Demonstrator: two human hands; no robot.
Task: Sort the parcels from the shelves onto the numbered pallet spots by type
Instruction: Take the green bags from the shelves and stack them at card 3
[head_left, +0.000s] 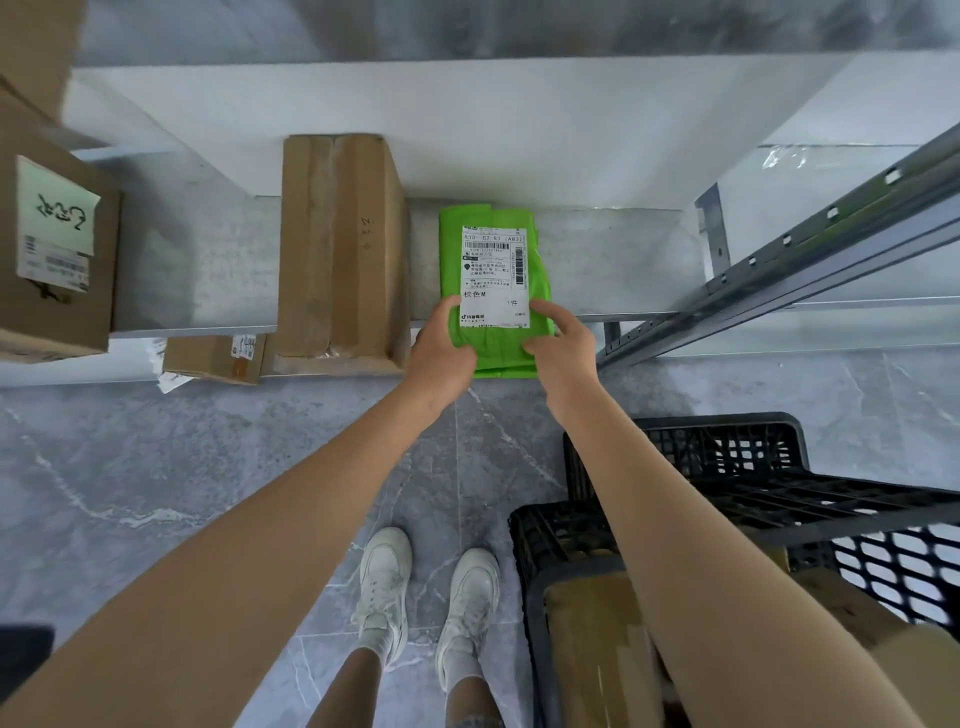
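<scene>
Sorting appeared far from done: the left hand and right hand gripped the green bag on the shelf, with boxes unsorted beside it

Your parcel: bright green | its label: white, black print and barcodes | box you see alongside: plain brown cardboard | crate: black lattice | floor: grey, white marble veining | your shoes: white
</scene>
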